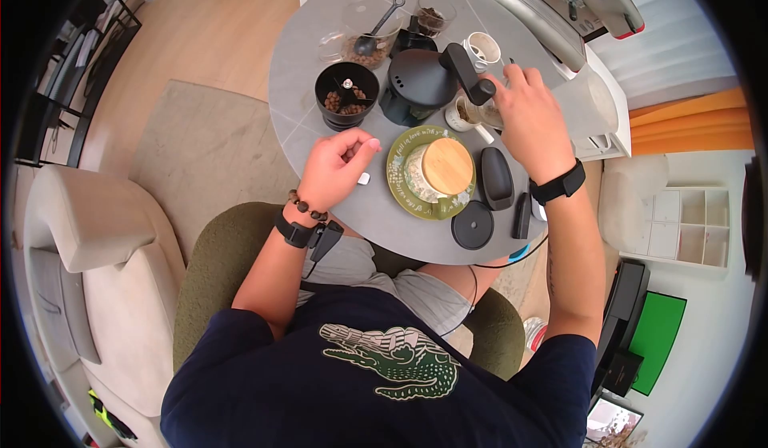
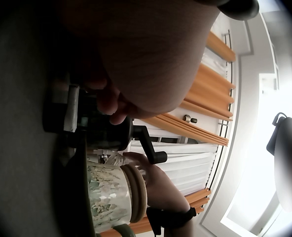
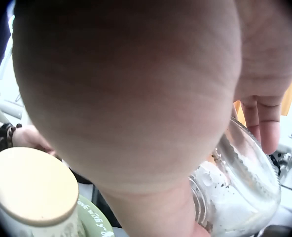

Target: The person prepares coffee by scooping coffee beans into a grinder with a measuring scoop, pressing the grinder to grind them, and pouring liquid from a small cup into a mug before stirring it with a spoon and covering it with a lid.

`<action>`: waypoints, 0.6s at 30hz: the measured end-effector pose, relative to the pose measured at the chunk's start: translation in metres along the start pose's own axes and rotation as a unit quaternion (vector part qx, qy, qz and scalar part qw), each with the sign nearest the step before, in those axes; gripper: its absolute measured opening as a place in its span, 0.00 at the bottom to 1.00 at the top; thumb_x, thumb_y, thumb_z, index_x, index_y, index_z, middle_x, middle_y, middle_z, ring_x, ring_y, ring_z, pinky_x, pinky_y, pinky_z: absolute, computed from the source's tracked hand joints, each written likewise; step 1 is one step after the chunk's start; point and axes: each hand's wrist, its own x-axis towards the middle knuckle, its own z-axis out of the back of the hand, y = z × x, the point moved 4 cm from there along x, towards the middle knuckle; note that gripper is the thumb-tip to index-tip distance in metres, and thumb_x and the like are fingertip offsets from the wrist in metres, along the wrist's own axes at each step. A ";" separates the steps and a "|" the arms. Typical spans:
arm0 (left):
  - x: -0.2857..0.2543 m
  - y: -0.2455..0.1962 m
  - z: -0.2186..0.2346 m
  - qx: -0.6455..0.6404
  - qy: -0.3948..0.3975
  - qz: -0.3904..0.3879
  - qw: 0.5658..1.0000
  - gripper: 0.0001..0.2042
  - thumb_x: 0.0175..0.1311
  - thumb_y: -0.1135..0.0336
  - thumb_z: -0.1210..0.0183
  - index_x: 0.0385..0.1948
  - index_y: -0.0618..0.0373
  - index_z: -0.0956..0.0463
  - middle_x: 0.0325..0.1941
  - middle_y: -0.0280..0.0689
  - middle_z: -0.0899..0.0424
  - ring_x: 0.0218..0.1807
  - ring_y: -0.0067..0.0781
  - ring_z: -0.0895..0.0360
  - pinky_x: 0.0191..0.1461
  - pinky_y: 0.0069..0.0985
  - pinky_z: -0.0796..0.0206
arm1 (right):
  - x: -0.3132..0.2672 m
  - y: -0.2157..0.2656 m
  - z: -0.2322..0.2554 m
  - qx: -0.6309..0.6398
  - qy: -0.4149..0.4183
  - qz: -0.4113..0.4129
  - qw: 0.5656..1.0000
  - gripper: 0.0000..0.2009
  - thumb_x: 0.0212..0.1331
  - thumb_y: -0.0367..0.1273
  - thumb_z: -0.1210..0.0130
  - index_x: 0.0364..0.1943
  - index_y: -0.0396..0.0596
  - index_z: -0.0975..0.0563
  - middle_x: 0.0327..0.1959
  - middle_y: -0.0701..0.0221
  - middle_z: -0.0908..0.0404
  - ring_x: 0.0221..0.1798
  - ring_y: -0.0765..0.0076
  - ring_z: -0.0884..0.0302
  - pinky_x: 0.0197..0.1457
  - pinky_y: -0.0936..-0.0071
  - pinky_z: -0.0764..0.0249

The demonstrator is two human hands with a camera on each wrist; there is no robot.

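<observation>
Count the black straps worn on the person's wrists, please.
2: one black strap on the left wrist, beside the beaded bracelet; another strap on the right wrist. None seems hidden.

Bright, even light fills the head view, whose rim bends and blackens. The left wrist view is dim at left, its window (image 2: 254, 168) glaring white. In the right wrist view the near palm (image 3: 131, 94) is shadowed and soft, the glass (image 3: 239, 187) catching highlights.

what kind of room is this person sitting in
Probably a living room in a home, used here for making coffee: there's a cream sofa, orange curtains, and a round table holding a hand-crank grinder.
</observation>
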 end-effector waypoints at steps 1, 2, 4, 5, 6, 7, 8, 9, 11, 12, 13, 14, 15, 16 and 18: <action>-0.001 0.000 0.000 -0.003 0.002 0.005 1.000 0.10 0.85 0.66 0.35 0.42 0.62 0.11 0.25 0.21 0.22 0.29 0.09 0.32 0.32 0.19 0.40 | 0.000 0.001 -0.001 -0.017 0.014 -0.002 1.000 0.24 0.68 0.25 0.37 0.68 0.56 0.13 0.54 0.66 0.18 0.57 0.55 0.19 0.60 0.59 0.15; -0.001 0.000 0.000 -0.002 0.003 0.005 1.000 0.10 0.85 0.66 0.35 0.42 0.62 0.11 0.25 0.21 0.22 0.29 0.09 0.32 0.32 0.19 0.40 | -0.001 0.002 -0.001 -0.017 0.014 -0.003 1.000 0.24 0.68 0.25 0.37 0.68 0.56 0.13 0.54 0.66 0.18 0.57 0.55 0.19 0.60 0.59 0.15; 0.000 0.002 0.000 0.003 0.006 0.007 1.000 0.10 0.85 0.66 0.35 0.43 0.62 0.11 0.26 0.21 0.22 0.29 0.09 0.32 0.33 0.19 0.40 | -0.002 0.000 -0.001 0.009 -0.012 -0.005 1.000 0.25 0.66 0.23 0.37 0.67 0.56 0.13 0.54 0.66 0.18 0.58 0.54 0.19 0.60 0.59 0.15; 0.000 0.002 0.000 0.003 0.005 0.007 1.000 0.10 0.85 0.66 0.35 0.43 0.62 0.11 0.26 0.21 0.22 0.29 0.09 0.32 0.33 0.19 0.40 | -0.001 -0.002 -0.002 0.009 -0.013 -0.004 1.000 0.25 0.66 0.23 0.37 0.67 0.56 0.13 0.54 0.66 0.18 0.58 0.54 0.19 0.60 0.59 0.15; -0.001 0.001 0.000 0.001 0.005 0.004 1.000 0.10 0.85 0.66 0.35 0.43 0.62 0.12 0.26 0.21 0.22 0.29 0.09 0.32 0.33 0.19 0.40 | -0.002 -0.004 -0.003 0.016 -0.015 0.001 1.000 0.26 0.65 0.22 0.37 0.67 0.55 0.13 0.54 0.66 0.18 0.58 0.54 0.19 0.60 0.59 0.14; 0.000 0.001 0.000 0.000 0.006 0.002 1.000 0.10 0.85 0.66 0.35 0.43 0.62 0.12 0.26 0.21 0.22 0.29 0.09 0.31 0.33 0.19 0.39 | -0.002 -0.005 -0.003 0.023 -0.017 0.005 1.000 0.27 0.63 0.21 0.37 0.67 0.55 0.13 0.54 0.66 0.18 0.58 0.54 0.19 0.60 0.59 0.14; 0.000 0.001 0.000 0.000 0.006 0.002 1.000 0.10 0.85 0.66 0.35 0.43 0.62 0.12 0.26 0.21 0.22 0.29 0.09 0.31 0.33 0.19 0.39 | -0.002 -0.004 -0.001 0.023 -0.017 0.005 1.000 0.27 0.63 0.21 0.37 0.67 0.55 0.13 0.54 0.66 0.18 0.58 0.54 0.19 0.60 0.59 0.14; 0.000 0.000 0.000 0.000 0.006 0.003 1.000 0.10 0.85 0.66 0.35 0.42 0.62 0.12 0.26 0.21 0.22 0.29 0.09 0.31 0.33 0.19 0.39 | -0.001 -0.003 0.000 0.022 -0.010 0.001 1.000 0.27 0.62 0.21 0.36 0.67 0.55 0.13 0.54 0.66 0.18 0.58 0.53 0.19 0.60 0.58 0.14; -0.001 0.001 0.000 0.000 0.008 0.005 1.000 0.10 0.85 0.66 0.35 0.42 0.62 0.12 0.26 0.21 0.22 0.29 0.09 0.31 0.33 0.19 0.39 | -0.003 -0.002 0.001 0.021 -0.003 -0.005 1.000 0.28 0.61 0.20 0.36 0.68 0.54 0.14 0.55 0.65 0.18 0.58 0.53 0.19 0.61 0.58 0.14; 0.000 0.003 0.000 -0.005 0.003 0.007 1.000 0.10 0.84 0.65 0.33 0.41 0.63 0.12 0.25 0.22 0.20 0.29 0.09 0.30 0.32 0.19 0.38 | -0.003 -0.003 0.001 0.025 -0.007 -0.011 1.000 0.29 0.59 0.19 0.35 0.68 0.54 0.14 0.56 0.65 0.18 0.59 0.52 0.19 0.62 0.57 0.14; 0.001 0.004 0.000 -0.010 -0.004 0.009 1.000 0.11 0.82 0.64 0.31 0.40 0.64 0.13 0.24 0.23 0.19 0.28 0.09 0.29 0.31 0.20 0.37 | -0.002 -0.004 0.002 0.028 -0.010 -0.016 0.999 0.31 0.57 0.19 0.34 0.68 0.53 0.14 0.57 0.64 0.17 0.60 0.52 0.19 0.63 0.56 0.14; 0.001 0.004 0.000 -0.010 -0.005 0.009 1.000 0.11 0.82 0.64 0.31 0.40 0.64 0.13 0.24 0.23 0.19 0.28 0.09 0.29 0.31 0.20 0.37 | -0.002 -0.004 0.002 0.028 -0.010 -0.015 0.999 0.31 0.57 0.19 0.34 0.68 0.53 0.14 0.57 0.64 0.17 0.60 0.52 0.19 0.63 0.56 0.14; 0.001 0.004 0.000 -0.009 -0.004 0.008 1.000 0.11 0.82 0.64 0.31 0.41 0.64 0.13 0.24 0.23 0.19 0.28 0.08 0.29 0.31 0.20 0.37 | -0.002 -0.004 0.001 0.046 -0.003 -0.015 0.999 0.33 0.55 0.18 0.33 0.69 0.54 0.15 0.58 0.64 0.17 0.61 0.50 0.19 0.64 0.56 0.14; 0.001 0.003 0.000 -0.008 -0.004 0.006 1.000 0.11 0.82 0.64 0.31 0.41 0.64 0.13 0.25 0.23 0.19 0.28 0.08 0.30 0.31 0.20 0.37 | -0.003 -0.005 0.001 0.063 0.004 -0.016 0.998 0.35 0.53 0.18 0.32 0.70 0.54 0.16 0.58 0.63 0.17 0.62 0.49 0.19 0.65 0.55 0.14; 0.000 0.000 0.000 -0.001 0.001 0.006 1.000 0.10 0.84 0.65 0.33 0.41 0.63 0.12 0.25 0.22 0.21 0.28 0.09 0.31 0.32 0.19 0.39 | -0.006 -0.012 0.001 0.073 0.006 -0.032 0.997 0.37 0.50 0.18 0.31 0.71 0.55 0.18 0.60 0.62 0.17 0.63 0.47 0.19 0.65 0.54 0.15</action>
